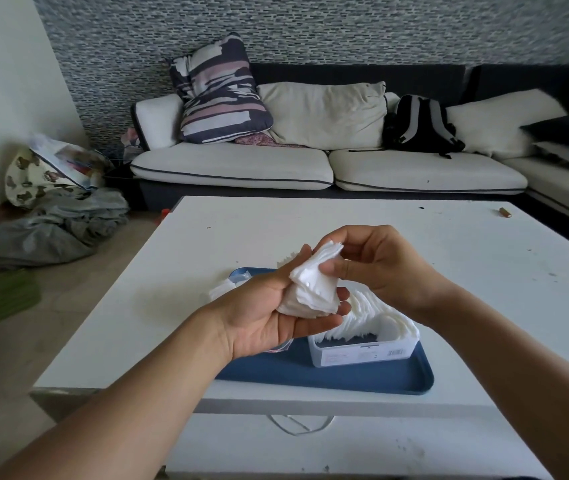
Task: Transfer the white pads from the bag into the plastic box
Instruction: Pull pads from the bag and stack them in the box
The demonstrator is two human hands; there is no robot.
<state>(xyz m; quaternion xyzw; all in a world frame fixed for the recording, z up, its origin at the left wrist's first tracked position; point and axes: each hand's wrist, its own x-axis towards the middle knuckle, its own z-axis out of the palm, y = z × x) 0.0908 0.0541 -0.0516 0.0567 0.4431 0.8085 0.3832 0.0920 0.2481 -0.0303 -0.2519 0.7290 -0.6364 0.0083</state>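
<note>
My left hand lies palm up and cradles a stack of white pads above a blue tray. My right hand pinches the top edge of that stack from the right. Below them a clear plastic box stands on the tray, holding a row of white pads that rise above its rim. The clear bag lies crumpled on the tray's far left, mostly hidden behind my left hand, with more white pads showing inside.
The tray sits on a white table. A small brown object lies near the table's far right edge. Behind stands a sofa with cushions and a black backpack. Grey clothes lie on the floor at left.
</note>
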